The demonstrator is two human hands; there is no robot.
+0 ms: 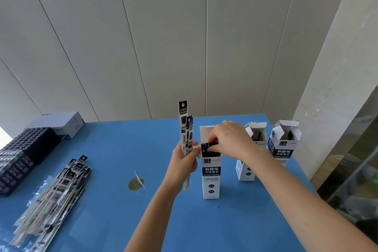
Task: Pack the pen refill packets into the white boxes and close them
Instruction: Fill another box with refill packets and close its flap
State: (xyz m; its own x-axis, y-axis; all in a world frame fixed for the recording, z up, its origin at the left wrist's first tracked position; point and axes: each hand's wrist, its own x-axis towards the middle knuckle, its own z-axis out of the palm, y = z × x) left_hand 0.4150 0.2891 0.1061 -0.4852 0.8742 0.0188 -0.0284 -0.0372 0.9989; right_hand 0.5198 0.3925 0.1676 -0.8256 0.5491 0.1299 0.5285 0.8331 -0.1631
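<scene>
A tall white box with blue print stands upright on the blue table, its top flap open. My right hand reaches over its mouth and pinches the black tops of refill packets sticking out of it. My left hand grips a few long refill packets upright just left of the box. Two more open white boxes stand to the right.
A loose pile of refill packets lies at the table's left front. Dark packed trays and a white carton sit at the far left. A patch with tape marks the table centre. A wall stands behind.
</scene>
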